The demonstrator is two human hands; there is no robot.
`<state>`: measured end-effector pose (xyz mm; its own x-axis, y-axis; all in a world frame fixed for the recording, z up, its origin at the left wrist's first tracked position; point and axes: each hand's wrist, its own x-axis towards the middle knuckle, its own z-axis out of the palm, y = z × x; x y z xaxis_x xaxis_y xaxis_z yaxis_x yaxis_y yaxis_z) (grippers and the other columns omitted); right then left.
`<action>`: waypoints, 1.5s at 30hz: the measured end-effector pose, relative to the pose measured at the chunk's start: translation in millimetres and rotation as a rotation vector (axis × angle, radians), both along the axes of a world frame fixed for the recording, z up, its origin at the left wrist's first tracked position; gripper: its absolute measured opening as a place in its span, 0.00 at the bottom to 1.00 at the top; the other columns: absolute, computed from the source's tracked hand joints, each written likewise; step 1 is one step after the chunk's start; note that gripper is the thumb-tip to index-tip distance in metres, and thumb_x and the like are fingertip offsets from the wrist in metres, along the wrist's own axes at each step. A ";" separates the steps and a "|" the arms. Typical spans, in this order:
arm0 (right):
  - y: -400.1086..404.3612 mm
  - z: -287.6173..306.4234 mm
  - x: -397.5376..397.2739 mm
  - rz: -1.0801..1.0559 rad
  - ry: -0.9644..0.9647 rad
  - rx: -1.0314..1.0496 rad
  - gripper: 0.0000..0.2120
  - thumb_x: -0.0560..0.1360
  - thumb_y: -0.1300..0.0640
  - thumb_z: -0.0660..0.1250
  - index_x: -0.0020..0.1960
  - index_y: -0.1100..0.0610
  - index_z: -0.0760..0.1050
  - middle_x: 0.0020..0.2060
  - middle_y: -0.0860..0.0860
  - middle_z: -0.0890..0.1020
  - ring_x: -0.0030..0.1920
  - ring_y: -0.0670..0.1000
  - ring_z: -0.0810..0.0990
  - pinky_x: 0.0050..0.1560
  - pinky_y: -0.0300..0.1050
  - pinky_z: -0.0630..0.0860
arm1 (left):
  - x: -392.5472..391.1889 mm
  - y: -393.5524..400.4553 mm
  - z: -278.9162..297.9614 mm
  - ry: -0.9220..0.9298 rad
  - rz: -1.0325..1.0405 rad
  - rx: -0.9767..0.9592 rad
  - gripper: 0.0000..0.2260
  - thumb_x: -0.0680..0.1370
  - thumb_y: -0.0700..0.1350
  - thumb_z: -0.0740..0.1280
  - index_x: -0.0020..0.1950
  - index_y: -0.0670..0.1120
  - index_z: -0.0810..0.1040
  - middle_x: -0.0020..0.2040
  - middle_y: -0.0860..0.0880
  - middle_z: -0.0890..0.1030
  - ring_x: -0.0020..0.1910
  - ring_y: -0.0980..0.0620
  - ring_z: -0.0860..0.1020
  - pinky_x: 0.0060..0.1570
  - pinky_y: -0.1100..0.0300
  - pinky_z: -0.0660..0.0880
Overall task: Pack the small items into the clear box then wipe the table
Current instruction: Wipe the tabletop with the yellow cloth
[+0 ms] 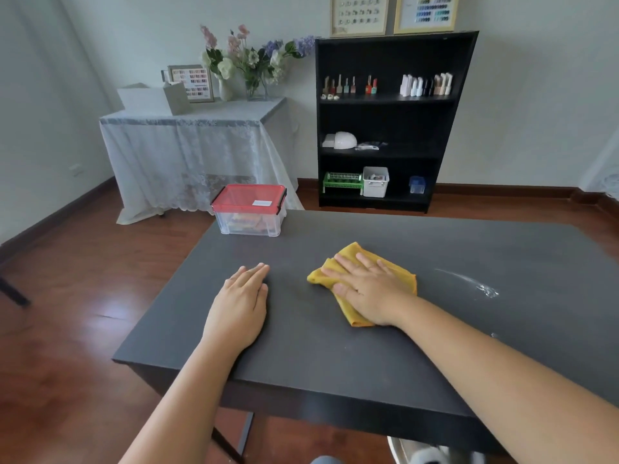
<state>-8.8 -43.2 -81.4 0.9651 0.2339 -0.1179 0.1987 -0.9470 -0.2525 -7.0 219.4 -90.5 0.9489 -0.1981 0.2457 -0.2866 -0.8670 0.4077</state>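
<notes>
A clear box (pixel 249 222) with a red lid clipped on stands at the far left corner of the dark grey table (pixel 335 346); colourful small items show through its walls. My right hand (pixel 366 289) lies flat, palm down, pressing a yellow cloth (pixel 351 252) onto the table's middle. My left hand (pixel 239 306) rests flat on the tabletop to the left of the cloth, fingers together, holding nothing. A white streak and smear (pixel 482 288) marks the table to the right of the cloth.
Behind the table stands a black shelf unit (pixel 395 122) with bottles and small bins. A lace-covered side table (pixel 187 145) with flowers and a frame is at the back left. Wooden floor lies to the left of the table.
</notes>
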 end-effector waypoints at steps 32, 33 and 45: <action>-55.7 -14.7 -156.3 -0.202 -0.105 -0.020 0.23 0.78 0.37 0.38 0.73 0.30 0.42 0.72 0.31 0.40 0.76 0.48 0.39 0.73 0.57 0.37 | -76.2 -108.0 -5.2 0.097 -0.279 0.133 0.26 0.81 0.58 0.49 0.78 0.52 0.53 0.79 0.57 0.49 0.77 0.50 0.43 0.73 0.46 0.46; -76.9 -14.0 -162.1 -0.259 -0.090 -0.035 0.22 0.77 0.37 0.37 0.71 0.28 0.41 0.71 0.30 0.39 0.76 0.48 0.39 0.73 0.59 0.37 | -76.7 -110.6 -6.1 0.098 -0.281 0.133 0.26 0.81 0.58 0.49 0.78 0.52 0.53 0.79 0.57 0.48 0.77 0.50 0.43 0.73 0.46 0.46; -88.1 -9.6 -134.0 -0.335 -0.060 -0.050 0.22 0.79 0.37 0.39 0.73 0.30 0.44 0.76 0.36 0.44 0.76 0.54 0.39 0.72 0.62 0.38 | -71.0 -134.8 -4.5 0.107 -0.202 0.170 0.25 0.81 0.55 0.48 0.78 0.50 0.53 0.79 0.54 0.50 0.77 0.47 0.45 0.73 0.45 0.47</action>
